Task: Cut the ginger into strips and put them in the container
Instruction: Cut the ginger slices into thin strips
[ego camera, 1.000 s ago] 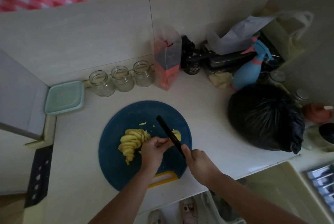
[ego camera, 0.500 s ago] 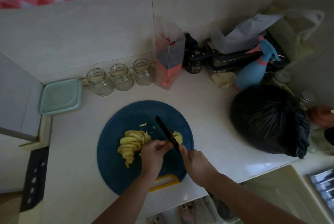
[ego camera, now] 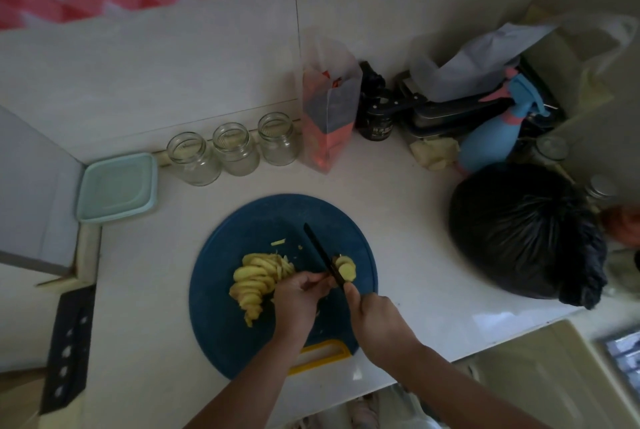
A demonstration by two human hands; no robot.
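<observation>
Head view: The right hand grips a black knife, its blade angled away over the blue cutting board. The left hand curls beside the blade; whether it holds anything cannot be told. Sliced ginger lies fanned just left of that hand. The pale green container sits well beyond it, leftward.

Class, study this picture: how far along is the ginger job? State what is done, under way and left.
Done: a pile of ginger slices lies on the blue board. Under way: the right hand holds the knife at a small stack of slices, left hand curled beside the blade. Left: most slices need cutting into strips; none visible in the teal container.
</observation>
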